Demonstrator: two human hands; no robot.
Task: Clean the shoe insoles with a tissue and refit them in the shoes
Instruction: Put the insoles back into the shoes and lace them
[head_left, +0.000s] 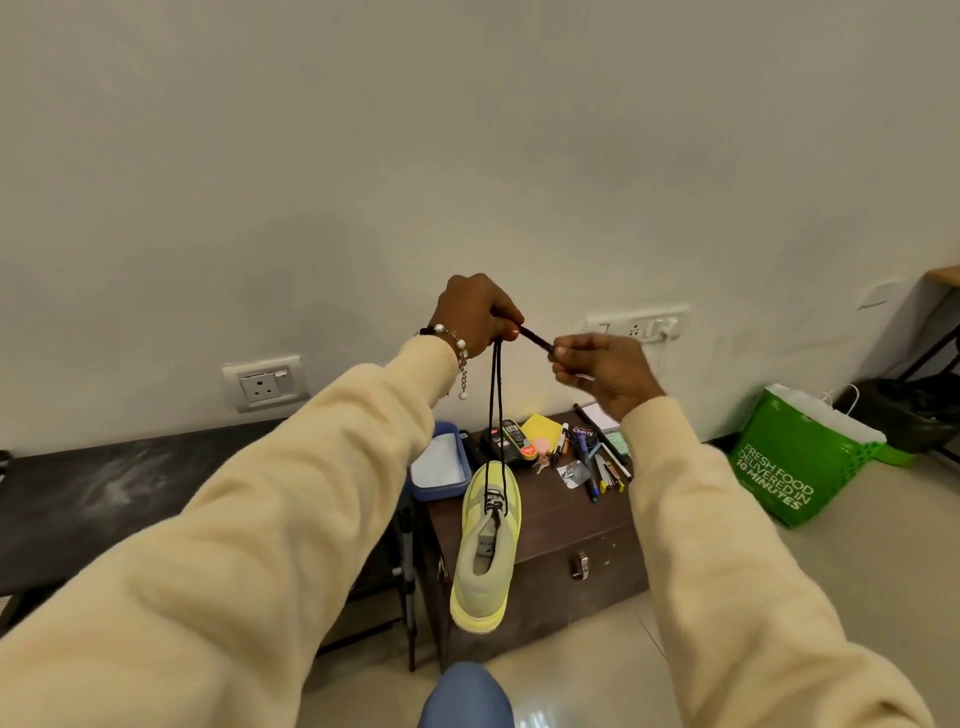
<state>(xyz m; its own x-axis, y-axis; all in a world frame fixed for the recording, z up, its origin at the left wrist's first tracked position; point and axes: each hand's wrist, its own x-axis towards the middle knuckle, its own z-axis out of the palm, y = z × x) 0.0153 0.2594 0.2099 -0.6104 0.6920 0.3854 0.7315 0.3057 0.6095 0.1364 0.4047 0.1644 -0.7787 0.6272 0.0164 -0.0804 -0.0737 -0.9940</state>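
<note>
Raised before a pale wall (467, 130), above a cluttered brown chest (571, 540): a yellow shoe (485, 551), dangling heel-down by black laces (496, 395). Pinching the laces at top, left hand (475, 312); fingers curled on the lace end, right hand (605, 371). Insole hidden inside. Clutter too small to identify.

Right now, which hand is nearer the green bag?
Right. The right hand is up at the lace, left of and above the green bag; the left hand is further left.
</note>
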